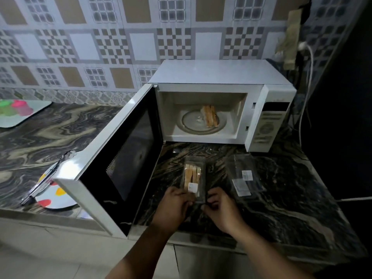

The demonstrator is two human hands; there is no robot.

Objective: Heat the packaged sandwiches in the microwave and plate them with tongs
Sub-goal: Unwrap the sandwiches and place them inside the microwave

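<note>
plate [51, 200] half behind microwave door [112, 164], package labels [192, 187] unreadable

Both forearms extend forward from the near edge of the scene and converge toward the centre. The left hand [174, 206] is back-up, fingers curled at its far right side. The right hand [220, 208] sits just right of it, back-up, fingers curled inward toward the left hand.

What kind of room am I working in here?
Most likely a home kitchen: a white microwave stands open on a marbled stone counter against a patterned tiled wall.
</note>
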